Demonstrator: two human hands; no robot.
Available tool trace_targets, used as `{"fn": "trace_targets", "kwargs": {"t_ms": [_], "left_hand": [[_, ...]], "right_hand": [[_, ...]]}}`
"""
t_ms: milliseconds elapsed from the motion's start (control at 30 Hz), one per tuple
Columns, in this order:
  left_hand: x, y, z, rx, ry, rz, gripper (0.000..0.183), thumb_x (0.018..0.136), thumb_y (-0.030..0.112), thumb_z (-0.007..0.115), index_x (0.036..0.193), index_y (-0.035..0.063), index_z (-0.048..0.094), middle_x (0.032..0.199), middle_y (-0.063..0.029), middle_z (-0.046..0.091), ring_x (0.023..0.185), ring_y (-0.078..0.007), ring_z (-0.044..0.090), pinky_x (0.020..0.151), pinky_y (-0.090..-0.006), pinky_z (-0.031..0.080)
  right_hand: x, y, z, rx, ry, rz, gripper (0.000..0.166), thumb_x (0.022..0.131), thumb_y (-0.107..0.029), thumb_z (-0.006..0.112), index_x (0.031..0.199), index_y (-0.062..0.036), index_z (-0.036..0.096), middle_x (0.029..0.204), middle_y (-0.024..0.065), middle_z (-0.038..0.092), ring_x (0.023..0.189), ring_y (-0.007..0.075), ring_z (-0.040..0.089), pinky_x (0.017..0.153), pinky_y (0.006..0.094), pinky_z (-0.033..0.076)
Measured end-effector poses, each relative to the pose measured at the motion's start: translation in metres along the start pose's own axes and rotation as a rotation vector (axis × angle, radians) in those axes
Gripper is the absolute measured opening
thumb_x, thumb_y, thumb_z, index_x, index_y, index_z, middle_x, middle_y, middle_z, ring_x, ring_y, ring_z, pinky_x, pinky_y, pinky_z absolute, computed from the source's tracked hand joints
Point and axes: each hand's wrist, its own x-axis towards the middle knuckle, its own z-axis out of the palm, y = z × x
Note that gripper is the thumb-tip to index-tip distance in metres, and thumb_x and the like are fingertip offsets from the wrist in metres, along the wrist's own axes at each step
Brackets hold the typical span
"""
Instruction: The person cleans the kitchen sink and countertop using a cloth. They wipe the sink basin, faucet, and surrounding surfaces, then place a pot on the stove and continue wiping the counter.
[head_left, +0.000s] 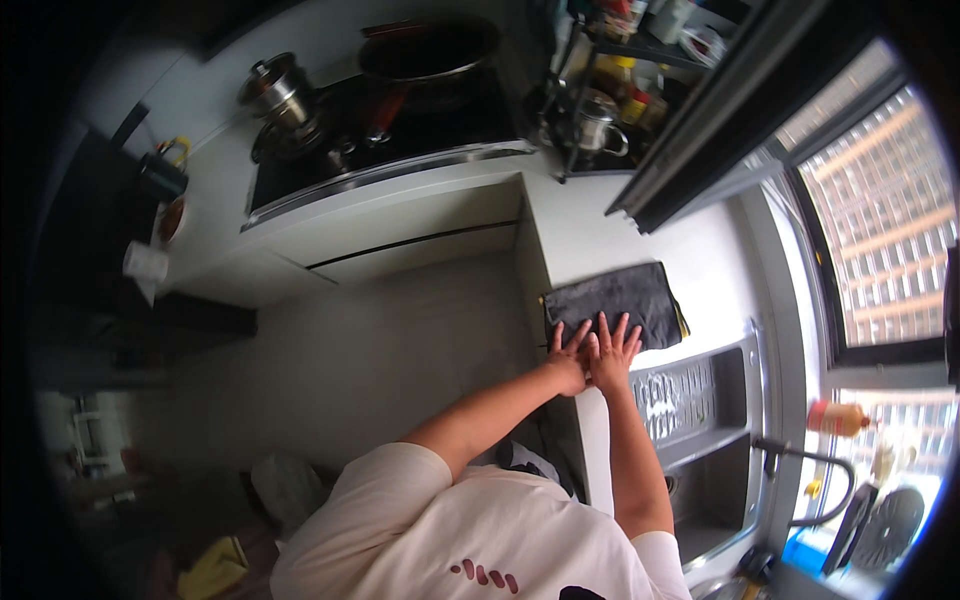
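A folded dark grey cloth (619, 300) with yellow edging lies flat on the white countertop (705, 247), near its front edge. My left hand (568, 369) rests palm down on the near left part of the cloth, its fingers spread. Right beside it, my right hand (612, 358) presses flat on the same cloth, also with fingers apart. The two hands touch or overlap at the thumbs. Neither hand grips the cloth. What lies under the palms is hidden.
A grey sink (712, 450) with a drainer tray (671, 397) and a curved faucet (847, 480) adjoins on the right. Ahead are a cooktop (450, 120) with a wok (427, 52) and a steel pot (274, 86). A dark window frame (720, 112) juts over the counter by a rack (652, 52).
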Motion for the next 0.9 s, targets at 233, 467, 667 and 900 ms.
{"fn": "trace_targets", "kwargs": {"t_ms": [233,467,667,900], "left_hand": [[0.024,0.011,-0.024,-0.088,0.059,-0.071,0.077,0.087,0.058,0.046,0.152,0.0242,0.025,0.161,-0.0022,0.011,0.148,-0.0301,-0.006,0.111,-0.0640,-0.009],[0.063,0.000,-0.028,-0.109,0.217,-0.098,0.072,0.088,0.051,0.049,0.150,0.0196,0.032,0.159,-0.0061,0.020,0.149,-0.0278,0.002,0.115,-0.0586,-0.008],[0.007,0.013,-0.009,-0.066,0.241,-0.119,0.069,0.085,0.045,0.062,0.145,0.0187,0.040,0.155,-0.0044,0.029,0.147,-0.0291,0.014,0.117,-0.0581,0.005],[-0.127,-0.029,0.073,-0.319,0.193,-0.208,0.058,0.091,0.039,0.058,0.143,0.0169,0.043,0.151,-0.0102,0.035,0.141,-0.0318,0.030,0.113,-0.0538,0.024]], "right_hand": [[0.040,0.005,-0.015,-0.078,-0.079,0.044,0.062,0.093,-0.056,0.047,0.148,-0.0294,0.035,0.159,0.0171,0.010,0.143,0.0508,0.003,0.112,0.0636,0.009],[0.081,0.007,-0.025,-0.141,-0.091,0.058,0.062,0.094,-0.055,0.046,0.149,-0.0298,0.033,0.160,0.0151,0.006,0.144,0.0485,0.002,0.113,0.0623,0.007],[0.082,0.012,-0.018,-0.202,-0.070,0.029,0.069,0.092,-0.064,0.042,0.151,-0.0311,0.028,0.160,0.0160,0.003,0.143,0.0498,0.001,0.112,0.0625,0.008],[0.082,0.013,-0.011,-0.225,-0.104,0.043,0.071,0.091,-0.064,0.042,0.152,-0.0343,0.022,0.161,0.0144,0.001,0.143,0.0497,0.000,0.113,0.0629,0.008]]}}
